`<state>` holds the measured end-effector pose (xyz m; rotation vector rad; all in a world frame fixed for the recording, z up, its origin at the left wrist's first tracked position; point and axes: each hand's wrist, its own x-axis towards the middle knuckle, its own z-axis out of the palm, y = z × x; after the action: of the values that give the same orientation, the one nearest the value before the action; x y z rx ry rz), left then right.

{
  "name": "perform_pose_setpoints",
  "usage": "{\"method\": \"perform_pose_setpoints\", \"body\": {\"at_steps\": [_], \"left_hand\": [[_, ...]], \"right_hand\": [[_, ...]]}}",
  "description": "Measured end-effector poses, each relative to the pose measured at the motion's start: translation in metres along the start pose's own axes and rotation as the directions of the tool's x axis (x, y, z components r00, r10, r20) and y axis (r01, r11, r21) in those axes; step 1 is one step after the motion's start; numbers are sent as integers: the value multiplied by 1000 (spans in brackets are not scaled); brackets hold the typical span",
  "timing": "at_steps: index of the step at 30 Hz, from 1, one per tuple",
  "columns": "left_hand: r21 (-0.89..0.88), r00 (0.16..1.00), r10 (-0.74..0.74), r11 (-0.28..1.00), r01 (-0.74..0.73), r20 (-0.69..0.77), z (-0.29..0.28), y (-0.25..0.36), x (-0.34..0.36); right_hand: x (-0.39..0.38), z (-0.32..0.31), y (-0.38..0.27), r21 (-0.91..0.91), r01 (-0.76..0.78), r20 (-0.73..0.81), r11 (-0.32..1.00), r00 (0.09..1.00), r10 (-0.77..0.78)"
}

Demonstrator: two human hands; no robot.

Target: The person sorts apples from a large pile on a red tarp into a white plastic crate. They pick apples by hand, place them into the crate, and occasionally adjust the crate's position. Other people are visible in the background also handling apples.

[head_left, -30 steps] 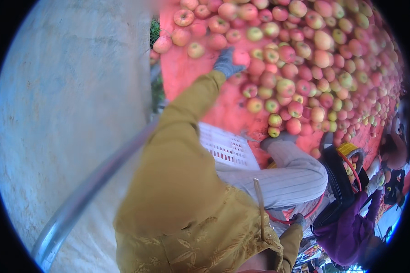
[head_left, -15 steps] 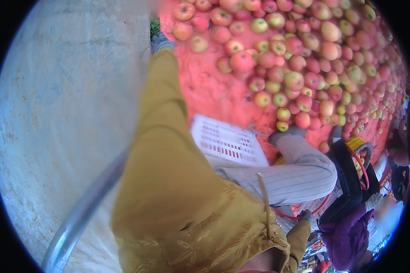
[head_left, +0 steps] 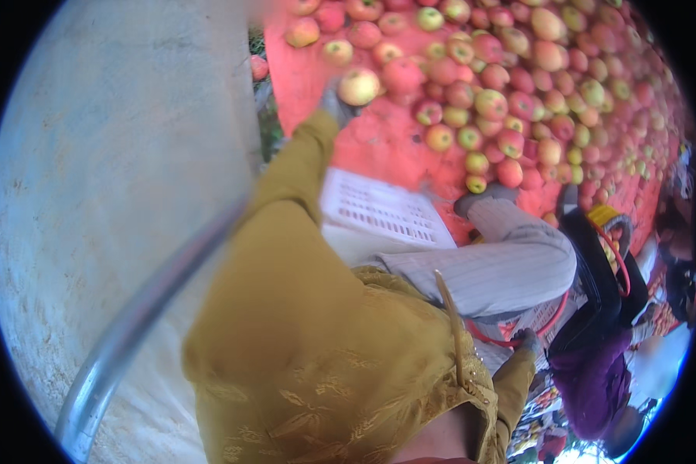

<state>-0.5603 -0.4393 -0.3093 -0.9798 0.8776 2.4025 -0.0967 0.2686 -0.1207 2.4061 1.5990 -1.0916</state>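
Note:
My left hand [head_left: 337,104], in a grey glove at the end of a mustard sleeve, is closed on a pale yellow apple [head_left: 359,87] at the near edge of the spread fruit. Its fingers are partly hidden behind the apple. Around it lie many red and yellow-green apples [head_left: 490,104] on a red sheet [head_left: 379,143]. My right hand [head_left: 527,340], also grey-gloved, is closed at the red hoop handle [head_left: 558,311] of a basket beside my bent leg. The basket is mostly hidden by that leg.
An upturned white slotted crate [head_left: 387,209] stands by my striped trouser leg [head_left: 487,271]. A metal pipe [head_left: 124,348] curves along a pale wall-like surface [head_left: 124,193] at left. At right, a person in purple [head_left: 591,379] sits by a yellow-rimmed basket [head_left: 605,216] of apples.
My left arm has bent and drawn rightward, away from the sheet's left edge. A pale yellow apple is now in its hand. The right hand stays by the red handle.

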Motion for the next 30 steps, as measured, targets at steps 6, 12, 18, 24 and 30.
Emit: {"method": "perform_pose_setpoints", "body": {"at_steps": [6, 12, 18, 24, 30], "left_hand": [[-83, 842, -235, 946, 312, 485, 138, -8, -78], [20, 835, -301, 944, 329, 461, 212, -28, -144], [581, 657, -241, 729, -363, 714, 245, -69, -193], [776, 772, 274, 121, -619, 573, 185, -67, -45], [760, 787, 452, -649, -33, 421, 109, -24, 77]], "right_hand": [[-56, 4, -75, -236, 609, 67, 757, 787, -613], [-314, 109, -195, 428, 822, 119, 375, 361, -925], [-418, 219, -161, 519, 616, 628, 592, 194, -753], [-399, 252, -154, 439, -214, 888, 873, 254, -384], [-400, 239, -178, 330, -602, 895, 727, -46, -444]]}}
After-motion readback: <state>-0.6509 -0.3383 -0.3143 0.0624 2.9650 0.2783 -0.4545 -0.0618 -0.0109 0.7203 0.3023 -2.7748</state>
